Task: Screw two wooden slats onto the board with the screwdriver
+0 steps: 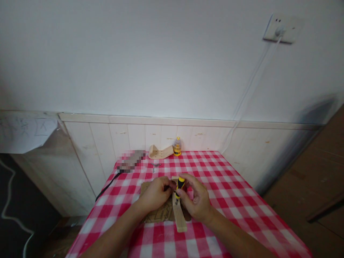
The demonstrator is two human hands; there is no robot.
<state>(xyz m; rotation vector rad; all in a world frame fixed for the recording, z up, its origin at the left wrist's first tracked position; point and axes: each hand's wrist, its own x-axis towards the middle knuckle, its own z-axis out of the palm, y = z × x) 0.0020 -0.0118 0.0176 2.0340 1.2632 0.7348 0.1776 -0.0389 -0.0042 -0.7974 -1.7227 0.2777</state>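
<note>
My right hand is closed around a yellow and black screwdriver, thumb on one side and fingers on the other. The tool stands tilted, its tip pointing down at a pale wooden piece. Close beside it, my left hand has its fingertips pinched together at the left edge of the wood; what lies between them is hidden. Under the wood and my left hand is a brown sheet with dark line drawings. Some small dark metal parts show on the wood near the screwdriver tip.
A red and white checked cloth covers the table. Toward the wall are a curved wooden part, a yellow-capped clear container and some small metal pieces. A blurred-out item with a black strap lies at the left edge.
</note>
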